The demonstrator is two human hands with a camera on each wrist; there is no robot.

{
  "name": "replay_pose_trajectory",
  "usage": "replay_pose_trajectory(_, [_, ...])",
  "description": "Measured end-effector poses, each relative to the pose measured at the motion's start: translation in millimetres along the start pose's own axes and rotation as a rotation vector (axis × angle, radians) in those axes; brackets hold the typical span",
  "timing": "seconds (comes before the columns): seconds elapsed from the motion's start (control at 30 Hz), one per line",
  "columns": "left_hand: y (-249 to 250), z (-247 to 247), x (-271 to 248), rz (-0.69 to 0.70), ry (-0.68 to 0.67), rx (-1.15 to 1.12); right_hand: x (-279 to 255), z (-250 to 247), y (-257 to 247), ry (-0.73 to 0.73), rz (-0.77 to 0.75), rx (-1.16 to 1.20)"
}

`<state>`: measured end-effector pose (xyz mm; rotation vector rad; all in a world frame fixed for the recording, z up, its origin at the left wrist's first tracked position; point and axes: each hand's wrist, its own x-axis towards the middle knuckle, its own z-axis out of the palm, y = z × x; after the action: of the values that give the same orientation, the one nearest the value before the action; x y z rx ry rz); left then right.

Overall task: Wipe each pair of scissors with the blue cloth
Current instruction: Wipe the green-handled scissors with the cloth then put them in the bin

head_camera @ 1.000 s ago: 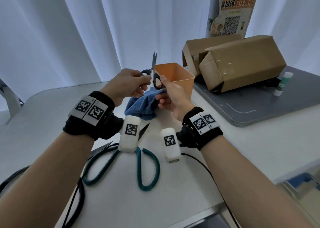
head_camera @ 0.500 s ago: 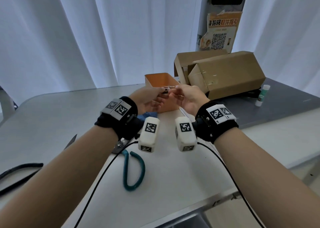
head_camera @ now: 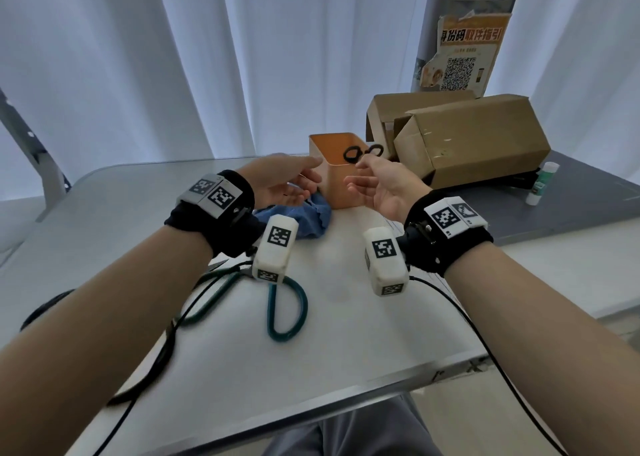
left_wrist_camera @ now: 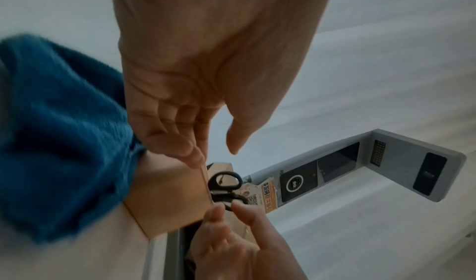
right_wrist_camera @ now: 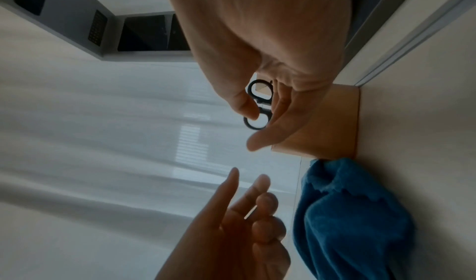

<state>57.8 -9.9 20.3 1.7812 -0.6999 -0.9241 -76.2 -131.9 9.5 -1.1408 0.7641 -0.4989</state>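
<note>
The black-handled scissors [head_camera: 363, 153] stood blades-down in the orange container [head_camera: 337, 182], only their two finger loops showing above the rim. Both hands hovered at that container with nothing in them: the left hand [head_camera: 282, 182] lay palm-up with its fingers [head_camera: 308, 162] straight, reaching toward the near rim, and the right hand [head_camera: 384, 189] was relaxed and spread, its fingertips just beside the loops but, in the right wrist view, not closed round them. The blue cloth [head_camera: 304, 218] lay crumpled on the white surface [head_camera: 346, 334], touching the foot of the container and partly under the left hand. Nearer the person, the green-handled scissors [head_camera: 277, 303] lay flat on the surface, partly hidden by the left wrist camera, apart from the cloth.

By the look of it the black pair was finished and put away, so one pair seemed done. The green pair appeared to be what was left: the cloth would need picking up again and those scissors lifting from the surface. Whether any other pairs waited out of sight could not be told
</note>
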Motion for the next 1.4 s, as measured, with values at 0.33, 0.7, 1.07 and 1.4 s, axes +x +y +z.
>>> replay_pose_trajectory(0.33, [-34,-58,-41,-0.019,0.029,0.536,-30,34,35,-0.305,-0.044,-0.704])
replay_pose_trajectory(0.7, [-61,-58,-72,-0.233,-0.078,1.078,-56,58,60,-0.553,0.036,-1.347])
replay_pose_trajectory(1.07, [-65,-47,-75,-0.189,-0.017,1.234,-62,65,68,-0.523,0.042,-1.368])
replay_pose_trajectory(1.4, [-63,-53,-79,-0.167,0.048,1.207,-73,67,52,-0.54,0.003,-1.161])
